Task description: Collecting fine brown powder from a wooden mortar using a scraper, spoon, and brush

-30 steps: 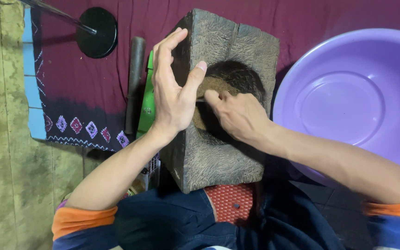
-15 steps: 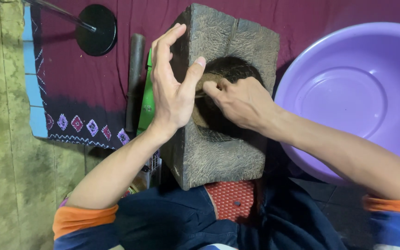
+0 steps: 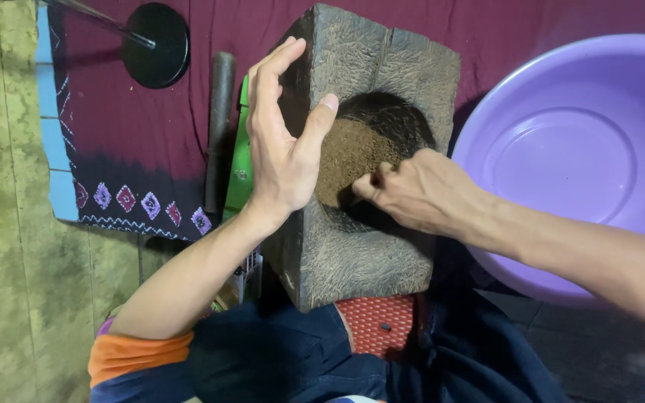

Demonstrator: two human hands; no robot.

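Right hand (image 3: 423, 192): fingers (image 3: 373, 185) curled tight, tips at the edge of the brown powder (image 3: 349, 157); whether they pinch any of it cannot be told. Left hand (image 3: 281, 134): fingers (image 3: 266, 75) straight and spread flat, held upright, palm facing the hollow, thumb tip at its rim; it grips nothing and stands just beside the powder, against the left side of the block. The powder sits heaped in a round dark hollow cut into a rough grey-brown wooden mortar block (image 3: 371, 239), which lies tilted toward the camera, between the person's knees. Beneath the block's near end, a red patterned mat (image 3: 375, 325) shows. Left of the block: a green flat package (image 3: 240, 160), partly hidden by the left hand, then a dark cylindrical pestle (image 3: 220, 127) lying lengthwise on a maroon cloth (image 3: 113, 142) with a blue border and diamond pattern. A round black stand base (image 3: 154, 45) with a thin rod rests on the cloth at upper left. Right of the block, touching or nearly so: a large purple plastic basin (image 3: 584, 157). Orange sleeve cuffs (image 3: 139, 354) over dark blue clothing at the bottom edge. Floor (image 3: 9, 261) at left is worn greenish.
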